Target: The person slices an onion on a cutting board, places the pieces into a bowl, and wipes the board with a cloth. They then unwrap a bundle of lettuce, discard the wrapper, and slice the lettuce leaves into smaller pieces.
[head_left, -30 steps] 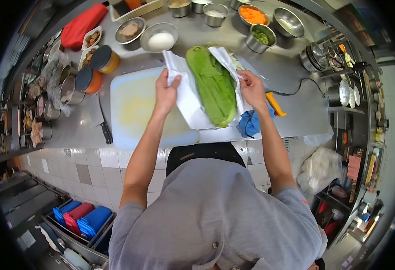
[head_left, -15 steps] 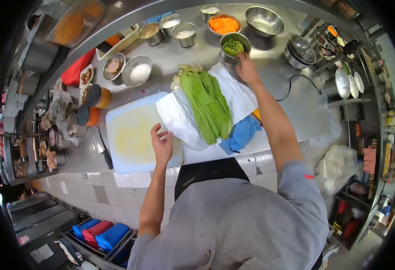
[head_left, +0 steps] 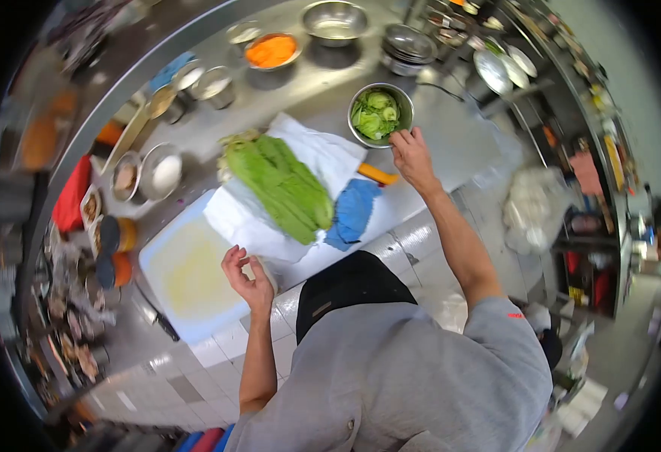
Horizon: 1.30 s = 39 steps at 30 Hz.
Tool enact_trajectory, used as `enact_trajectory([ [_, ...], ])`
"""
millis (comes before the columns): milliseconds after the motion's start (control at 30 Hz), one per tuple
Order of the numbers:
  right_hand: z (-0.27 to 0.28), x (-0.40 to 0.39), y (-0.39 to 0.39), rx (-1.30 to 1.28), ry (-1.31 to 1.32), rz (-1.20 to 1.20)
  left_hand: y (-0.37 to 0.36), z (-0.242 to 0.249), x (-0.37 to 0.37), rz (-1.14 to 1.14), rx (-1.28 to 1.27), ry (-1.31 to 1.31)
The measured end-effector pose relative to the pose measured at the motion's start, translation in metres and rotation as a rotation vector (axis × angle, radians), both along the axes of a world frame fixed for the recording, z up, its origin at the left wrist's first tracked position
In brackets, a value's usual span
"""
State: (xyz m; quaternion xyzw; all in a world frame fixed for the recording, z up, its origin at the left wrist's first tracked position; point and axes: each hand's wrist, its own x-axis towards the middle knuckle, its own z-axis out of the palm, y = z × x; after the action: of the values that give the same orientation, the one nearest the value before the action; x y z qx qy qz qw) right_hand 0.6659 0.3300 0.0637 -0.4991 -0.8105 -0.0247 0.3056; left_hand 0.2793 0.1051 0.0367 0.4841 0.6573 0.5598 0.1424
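Note:
My right hand (head_left: 412,157) grips the near rim of a metal bowl (head_left: 356,96) at the upper right. Chopped green lettuce (head_left: 376,114) lies inside the bowl. My left hand (head_left: 247,276) is held near the right edge of the cutting board (head_left: 188,269), its fingers slightly curled and apart, with nothing in them. Long green lettuce leaves (head_left: 281,188) rest on a white cloth (head_left: 234,221) between my hands. To the right of the leaves are a crumpled blue cloth (head_left: 353,213) and a yellow-orange object (head_left: 376,174), partly covered.
Sliced carrots (head_left: 272,51) fill a bowl at the back, beside a wide metal bowl (head_left: 336,22). Stacked bowls (head_left: 408,50) stand at the back right. A knife (head_left: 157,316) lies left of the board, near lidded jars (head_left: 113,269) and a bowl of white powder (head_left: 166,173).
My right hand has drawn the bowl of chopped lettuce away from the carrot bowl, toward me and to the right. The view has turned right. My left hand still holds nothing.

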Motion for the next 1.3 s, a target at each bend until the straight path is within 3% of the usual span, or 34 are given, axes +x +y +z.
enact_trajectory([
  [167, 0.014, 0.089, -0.067, -0.027, -0.041, -0.200, 0.044, 0.013, 0.053, -0.253, 0.065, 0.074],
  [400, 0.019, 0.215, -0.154, 0.020, 0.201, -0.548, 0.088, 0.022, 0.178, -0.571, 0.067, 0.140],
  [533, 0.025, 0.317, -0.160, 0.047, 0.265, -0.653, 0.118, 0.013, 0.277, -0.732, 0.016, 0.202],
  [700, 0.017, 0.443, -0.115, 0.136, 0.581, -0.715, 0.171, -0.012, 0.428, -0.907, -0.166, 0.319],
  [800, -0.017, 0.504, -0.076, 0.104, 1.054, -0.622, 0.202, -0.026, 0.503, -0.999, -0.224, 0.526],
  [833, -0.027, 0.522, -0.062, 0.082, 1.079, -0.558, 0.210, -0.029, 0.522, -1.024, -0.243, 0.600],
  [933, -0.091, 0.559, -0.012, -0.012, 1.808, -0.221, 0.225, -0.058, 0.557, -1.087, -0.282, 0.642],
  [967, -0.113, 0.561, 0.006, -0.156, 2.038, -0.235, 0.225, -0.068, 0.563, -1.072, -0.271, 0.778],
  [1067, -0.315, 0.592, 0.040, -0.551, 2.602, -0.297, 0.222, -0.082, 0.569, -1.011, -0.243, 0.775],
  [1100, -0.346, 0.591, 0.042, -0.583, 2.636, -0.361, 0.222, -0.085, 0.566, -1.005, -0.261, 0.804],
  [1233, -0.368, 0.589, 0.060, -0.545, 2.767, -0.418, 0.223, -0.084, 0.572, -0.978, -0.259, 0.828],
  [1300, -0.375, 0.592, 0.062, -0.591, 2.761, -0.227, 0.223, -0.087, 0.571, -0.963, -0.258, 0.853],
])
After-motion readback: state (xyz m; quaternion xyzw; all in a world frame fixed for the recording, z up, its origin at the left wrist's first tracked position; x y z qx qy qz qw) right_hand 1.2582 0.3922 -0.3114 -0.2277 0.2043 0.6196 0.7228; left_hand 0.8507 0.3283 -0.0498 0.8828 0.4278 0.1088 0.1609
